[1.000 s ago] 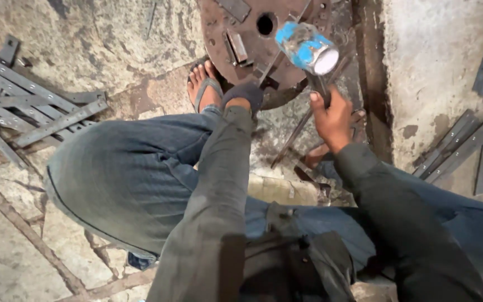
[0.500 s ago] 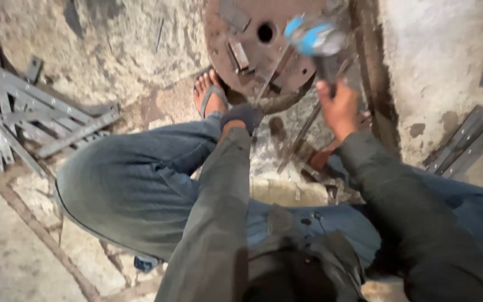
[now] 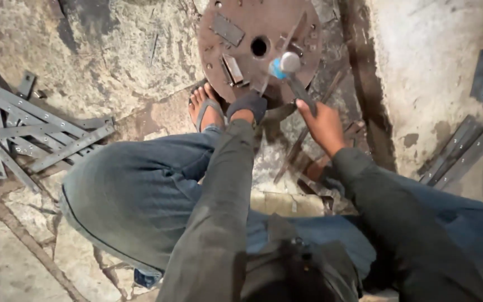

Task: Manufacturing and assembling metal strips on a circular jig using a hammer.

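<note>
I sit on the floor with my knees bent. My right hand (image 3: 321, 124) grips the dark handle of a hammer (image 3: 284, 66), whose steel head is low over a round rusty steel plate (image 3: 286, 22). My left hand (image 3: 247, 106), in a dark glove, holds a thin metal strip (image 3: 282, 53) that stands slanted on the plate, right under the hammer head. Small flat metal pieces (image 3: 231, 68) lie on the plate beside its centre hole (image 3: 259, 47). My sandalled foot (image 3: 205, 106) rests against the plate's near edge.
A heap of long flat metal strips (image 3: 23, 128) lies on the stone floor at the left. More strips and hinge-like pieces (image 3: 476, 151) lie at the right beside a pale stone slab (image 3: 431, 61). A few rods (image 3: 292, 154) lie under my right forearm.
The hammer head has come down from a raised position to just above the strip on the plate. The view has shifted slightly towards the plate. My left hand stays on the strip.
</note>
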